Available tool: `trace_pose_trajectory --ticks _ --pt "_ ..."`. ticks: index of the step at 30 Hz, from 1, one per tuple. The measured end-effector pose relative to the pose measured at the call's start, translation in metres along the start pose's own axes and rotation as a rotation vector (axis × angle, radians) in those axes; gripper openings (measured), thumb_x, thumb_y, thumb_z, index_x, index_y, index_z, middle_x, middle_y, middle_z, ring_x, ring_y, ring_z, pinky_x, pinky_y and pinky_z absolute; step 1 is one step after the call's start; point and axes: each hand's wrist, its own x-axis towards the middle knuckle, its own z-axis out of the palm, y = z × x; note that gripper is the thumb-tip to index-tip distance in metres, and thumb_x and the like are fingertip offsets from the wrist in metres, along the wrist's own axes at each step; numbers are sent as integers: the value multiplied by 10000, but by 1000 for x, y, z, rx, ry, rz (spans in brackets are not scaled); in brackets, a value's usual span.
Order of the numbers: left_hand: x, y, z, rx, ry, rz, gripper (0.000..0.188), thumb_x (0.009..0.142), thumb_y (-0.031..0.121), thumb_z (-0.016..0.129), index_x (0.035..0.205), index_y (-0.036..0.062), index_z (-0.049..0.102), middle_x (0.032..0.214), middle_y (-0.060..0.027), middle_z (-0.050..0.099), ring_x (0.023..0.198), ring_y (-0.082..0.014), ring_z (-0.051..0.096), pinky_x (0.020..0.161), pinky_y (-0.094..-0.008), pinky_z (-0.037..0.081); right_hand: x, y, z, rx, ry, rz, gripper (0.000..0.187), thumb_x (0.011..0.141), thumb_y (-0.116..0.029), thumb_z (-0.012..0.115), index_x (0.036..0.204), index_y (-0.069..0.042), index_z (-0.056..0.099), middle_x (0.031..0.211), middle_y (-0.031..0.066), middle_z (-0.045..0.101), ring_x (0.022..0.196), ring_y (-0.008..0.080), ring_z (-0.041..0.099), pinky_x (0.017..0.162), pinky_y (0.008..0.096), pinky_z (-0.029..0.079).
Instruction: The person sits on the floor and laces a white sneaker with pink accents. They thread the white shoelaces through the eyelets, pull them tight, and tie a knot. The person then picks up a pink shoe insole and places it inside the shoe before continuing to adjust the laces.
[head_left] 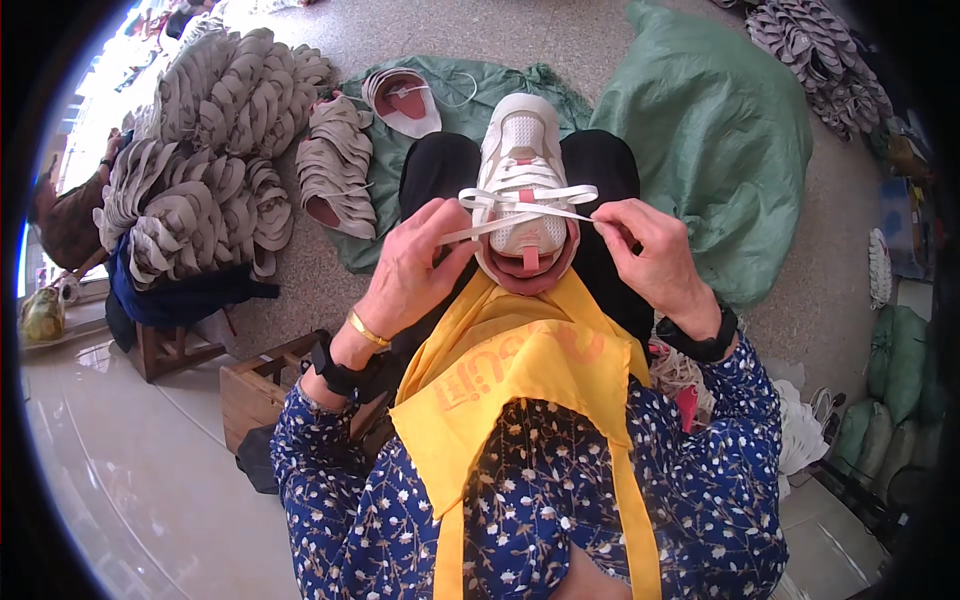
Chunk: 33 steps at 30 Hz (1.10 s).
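A white sneaker [522,140] with a pink lining and heel tab rests on my lap, its toe pointing away from me. White shoelace [530,194] forms a bow with two loops across its tongue. My left hand [420,250] pinches one lace end at the left of the shoe. On the other side, my right hand [645,250] pinches the other end between thumb and forefinger. Both ends are stretched outward from the knot. A yellow apron [510,360] lies over my lap, touching the shoe's heel.
Stacks of grey shoe uppers [235,100] stand at the far left, with a shorter row [337,165] nearer. A loose white upper [403,100] lies on green sheeting [465,80]. At the right is a large green sack [710,140]. A wooden stool [262,385] stands by my left arm.
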Motion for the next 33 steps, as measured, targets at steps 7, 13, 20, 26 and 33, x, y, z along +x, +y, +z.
trace_pose_trajectory --ticks 7,13,20,26,33 --pt "12 -2 -27 360 -19 204 102 936 48 691 934 46 589 835 -108 504 668 -336 587 566 -417 475 0 -5 -14 -57 12 -17 114 902 28 708 995 -15 660 870 119 675 692 263 667 587 353 510" --pt "-8 -23 -35 300 -24 126 133 901 13 705 926 22 575 895 -125 525 803 -342 583 694 -427 487 -22 14 -29 -33 5 103 102 916 40 688 1008 -5 696 883 107 707 683 197 691 576 312 520" --pt "-33 -38 -50 377 27 16 151 866 -17 717 920 5 577 942 -130 523 930 -329 548 813 -420 470 -56 48 -54 29 23 335 91 931 31 682 1012 17 721 850 80 726 635 130 688 579 269 530" --pt "-52 -53 -69 390 6 -101 154 858 -11 705 913 17 564 924 -136 523 923 -353 565 779 -445 466 -64 54 -60 26 -1 431 84 933 18 684 1009 26 720 834 85 723 635 123 683 581 268 525" --pt "-55 -50 -84 326 -74 -194 148 869 -21 694 913 -3 554 870 -151 522 825 -369 574 729 -437 473 -59 61 -58 -111 -110 389 82 923 -44 705 962 29 706 742 85 693 599 128 636 577 298 499"
